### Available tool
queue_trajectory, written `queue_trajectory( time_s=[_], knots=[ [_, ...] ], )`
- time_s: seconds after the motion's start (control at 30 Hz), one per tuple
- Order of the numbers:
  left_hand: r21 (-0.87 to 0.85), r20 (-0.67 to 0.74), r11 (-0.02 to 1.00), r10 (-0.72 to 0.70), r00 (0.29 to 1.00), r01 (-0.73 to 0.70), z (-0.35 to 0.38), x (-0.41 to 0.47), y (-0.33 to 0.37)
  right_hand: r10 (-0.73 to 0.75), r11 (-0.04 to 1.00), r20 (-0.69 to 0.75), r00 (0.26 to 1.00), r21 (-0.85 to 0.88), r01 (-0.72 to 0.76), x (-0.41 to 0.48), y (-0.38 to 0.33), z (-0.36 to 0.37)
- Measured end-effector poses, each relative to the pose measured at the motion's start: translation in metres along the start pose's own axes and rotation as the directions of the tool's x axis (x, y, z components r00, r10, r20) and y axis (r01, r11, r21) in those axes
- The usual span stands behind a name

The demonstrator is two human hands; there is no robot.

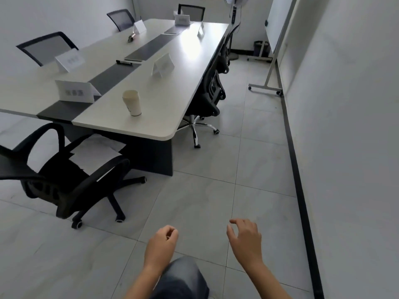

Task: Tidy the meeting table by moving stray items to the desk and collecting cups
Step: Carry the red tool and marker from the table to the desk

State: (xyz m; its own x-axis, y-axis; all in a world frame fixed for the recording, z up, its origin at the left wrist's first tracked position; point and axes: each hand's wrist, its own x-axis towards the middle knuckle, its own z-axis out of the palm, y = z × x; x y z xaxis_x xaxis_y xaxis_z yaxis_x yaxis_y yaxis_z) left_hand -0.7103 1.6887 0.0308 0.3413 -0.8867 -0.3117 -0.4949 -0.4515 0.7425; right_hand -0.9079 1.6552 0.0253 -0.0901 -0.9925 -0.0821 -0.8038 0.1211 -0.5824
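Counter [183, 67]: long, white, dark centre strip. I judged the tidying barely begun, since the strays listed below all lay on it uncollected.
Chair [64, 169], near end: loose papers [97, 152] on its seat, partly under the counter's edge.
Left hand [160, 244]: low over the floor, fingers loosely curled, holding nothing.
Right hand [246, 240]: beside it, fingers relaxed and slightly spread, also empty.
Name cards [74, 91]: several, upright. I took them as meant to stay.
Cup [132, 102]: paper, upright, near the counter's near right corner. It stood well apart from both hands, ahead and left of the fingers, and I reckoned it the likely first pick-up.
Marker [124, 62]: lying at the centre strip, farther along.
Metal item [131, 37]: small, far left side, near a card. I could not tell what it was.
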Motion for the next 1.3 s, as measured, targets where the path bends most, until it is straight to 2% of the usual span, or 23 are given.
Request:
queue_trajectory(
  time_s=[0.07,0.2,0.37,0.47,0.7,0.9,1.0,1.07,1.17,1.3],
  knots=[
    [0.02,-0.02,1.0,-0.019,1.0,0.02,0.007,0.018,0.008,0.037,0.999,-0.027,0.999,0.017,-0.037,0.02,0.007,-0.004],
    [0.039,0.034,0.999,-0.031,0.999,0.03,0.023,0.061,0.03,0.072,0.997,-0.008,0.997,0.01,-0.072,0.069,0.015,-0.008],
    [-0.014,0.003,1.0,0.008,1.0,-0.007,0.03,0.135,0.07,0.098,0.995,0.025,0.995,-0.027,-0.097,0.141,0.007,-0.006],
    [-0.056,-0.027,0.998,0.031,0.999,-0.032,0.025,0.188,0.097,0.038,0.998,0.072,0.997,-0.049,-0.035,0.194,-0.011,0.001],
    [-0.078,-0.149,0.997,-0.015,0.989,0.004,0.004,0.279,0.129,-0.041,0.997,0.13,0.991,-0.055,0.048,0.293,-0.056,0.02],
    [-0.086,-0.255,0.992,-0.114,0.96,0.095,-0.003,0.301,0.145,-0.19,0.977,0.252,0.949,-0.046,0.208,0.324,-0.081,0.033],
    [-0.122,-0.363,0.977,-0.21,0.908,0.177,-0.012,0.282,0.136,-0.338,0.927,0.365,0.868,-0.029,0.373,0.337,-0.098,0.045],
    [-0.153,-0.437,0.954,-0.3,0.848,0.259,-0.02,0.256,0.12,-0.431,0.872,0.467,0.772,-0.003,0.489,0.335,-0.114,0.056],
    [-0.277,-0.518,0.884,-0.467,0.717,0.377,-0.032,0.212,0.089,-0.517,0.793,0.585,0.624,0.053,0.607,0.318,-0.14,0.076],
    [-0.447,-0.6,0.785,-0.618,0.507,0.428,-0.049,0.163,0.05,-0.597,0.672,0.675,0.435,0.124,0.73,0.282,-0.171,0.098]
  ],
)
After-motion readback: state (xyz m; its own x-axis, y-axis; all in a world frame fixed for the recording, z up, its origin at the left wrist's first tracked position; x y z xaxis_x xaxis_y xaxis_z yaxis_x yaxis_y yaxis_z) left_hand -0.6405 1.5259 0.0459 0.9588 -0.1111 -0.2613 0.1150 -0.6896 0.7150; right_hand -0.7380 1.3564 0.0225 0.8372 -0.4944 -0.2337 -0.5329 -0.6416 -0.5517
